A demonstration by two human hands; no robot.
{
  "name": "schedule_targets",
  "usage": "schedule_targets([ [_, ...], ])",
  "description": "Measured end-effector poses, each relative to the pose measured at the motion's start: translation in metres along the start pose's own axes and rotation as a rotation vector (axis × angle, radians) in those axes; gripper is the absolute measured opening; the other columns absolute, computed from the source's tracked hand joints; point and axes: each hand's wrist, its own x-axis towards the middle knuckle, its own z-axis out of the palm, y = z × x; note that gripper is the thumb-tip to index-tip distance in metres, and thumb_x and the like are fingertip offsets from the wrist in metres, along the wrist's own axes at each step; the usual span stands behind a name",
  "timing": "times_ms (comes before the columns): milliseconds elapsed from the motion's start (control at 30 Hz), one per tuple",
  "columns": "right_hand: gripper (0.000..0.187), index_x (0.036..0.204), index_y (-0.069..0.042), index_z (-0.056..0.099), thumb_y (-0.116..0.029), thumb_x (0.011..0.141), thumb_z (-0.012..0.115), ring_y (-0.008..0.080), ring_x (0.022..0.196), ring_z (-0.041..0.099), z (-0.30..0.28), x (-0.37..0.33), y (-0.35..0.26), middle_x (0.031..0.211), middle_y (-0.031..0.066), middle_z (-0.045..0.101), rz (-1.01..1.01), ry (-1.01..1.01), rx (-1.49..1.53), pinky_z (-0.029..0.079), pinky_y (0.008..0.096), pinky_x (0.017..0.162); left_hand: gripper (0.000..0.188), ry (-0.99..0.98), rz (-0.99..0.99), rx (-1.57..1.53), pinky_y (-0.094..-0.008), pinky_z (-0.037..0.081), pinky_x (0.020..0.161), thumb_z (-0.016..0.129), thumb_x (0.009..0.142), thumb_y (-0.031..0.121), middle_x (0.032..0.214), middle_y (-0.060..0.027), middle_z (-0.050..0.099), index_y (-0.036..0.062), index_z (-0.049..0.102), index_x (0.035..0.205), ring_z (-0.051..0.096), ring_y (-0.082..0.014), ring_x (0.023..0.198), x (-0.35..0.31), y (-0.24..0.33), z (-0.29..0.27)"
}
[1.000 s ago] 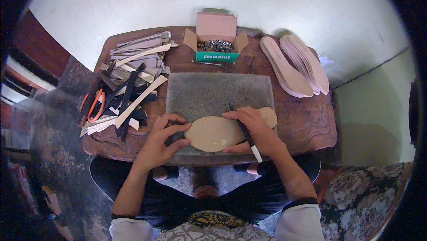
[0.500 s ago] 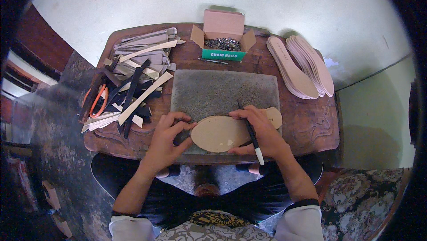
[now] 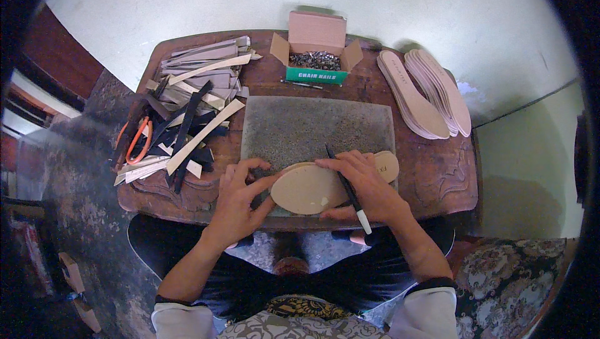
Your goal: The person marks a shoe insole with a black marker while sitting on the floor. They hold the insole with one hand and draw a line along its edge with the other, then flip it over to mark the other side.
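Observation:
A pair of stacked beige shoe insoles [image 3: 305,190] lies sideways over the near part of a grey slab, toe end left and heel right. A thin edge of the lower one shows along the far side. My right hand [image 3: 365,184] spans the insoles' middle, thumb on the near edge and fingers on the far edge. A black pen [image 3: 351,194] with a white end is tucked in that same hand, slanting across the insoles. My left hand [image 3: 240,198] curves round the toe end, its thumb and forefinger touching the edge.
The grey slab [image 3: 319,123] rests on a carved wooden table [image 3: 431,170]. Behind it is an open green box [image 3: 315,76] of nails. Two insole stacks [image 3: 409,98] lie far right. Grey strips [image 3: 203,67], black and beige offcuts and orange-handled scissors [image 3: 139,142] crowd the left.
My left thumb and forefinger have shifted slightly right along the toe end. The pen's dark tip has swung a little left. The heel end shows slightly turned; my right hand keeps its grip.

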Motion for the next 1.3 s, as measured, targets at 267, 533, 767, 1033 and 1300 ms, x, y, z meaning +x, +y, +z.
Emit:
schedule_targets([
  [267,0.043,0.125,-0.013,0.062,-0.013,0.083,0.071,0.0289,0.106,0.059,-0.001,0.003,0.006,0.108,0.0105,0.063,0.069,0.021,0.119,0.036,0.0418,0.095,0.05,0.033,0.047,0.043,-0.0402,0.041,0.088,0.076,0.075,0.011,0.125,-0.0071,0.055,0.0217,0.072,0.124,0.05,-0.0265,0.098,0.0,-0.002,0.003],
  [533,0.036,0.119,-0.016,0.065,-0.002,0.085,0.062,0.0272,0.097,0.061,0.001,0.008,0.01,0.104,0.0093,0.066,0.076,0.046,0.158,0.036,0.0402,0.092,0.04,-0.041,-0.03,0.039,-0.0423,0.04,0.098,0.074,0.073,0.007,0.132,-0.0112,0.053,0.0095,0.073,0.113,0.047,-0.0314,0.112,-0.001,0.001,0.001],
  [767,0.032,0.113,-0.014,0.067,0.0,0.085,0.063,0.029,0.092,0.064,-0.006,0.013,0.006,0.098,0.0102,0.068,0.092,0.052,0.254,0.044,0.0398,0.086,0.038,-0.027,-0.03,0.036,-0.0426,0.041,0.098,0.074,0.073,0.007,0.133,-0.0119,0.053,0.0098,0.074,0.111,0.047,-0.0326,0.114,-0.003,0.003,0.002],
  [1033,0.025,0.111,-0.012,0.069,-0.008,0.086,0.07,0.0283,0.092,0.065,-0.004,0.013,0.005,0.098,0.0112,0.071,0.06,0.089,0.195,0.045,0.0387,0.085,0.039,0.015,0.064,0.161,-0.044,0.04,0.091,0.077,0.073,0.015,0.13,-0.0072,0.054,0.0172,0.075,0.112,0.049,-0.0295,0.103,-0.005,-0.003,0.006],
  [1300,0.026,0.111,-0.014,0.07,-0.019,0.086,0.074,0.0262,0.092,0.062,0.002,0.012,0.009,0.096,0.0071,0.071,0.101,0.075,0.187,0.04,0.0374,0.088,0.038,0.017,0.037,0.177,-0.0433,0.039,0.09,0.079,0.074,0.022,0.129,-0.0074,0.054,0.0193,0.075,0.112,0.048,-0.0295,0.103,-0.003,0.001,0.008],
])
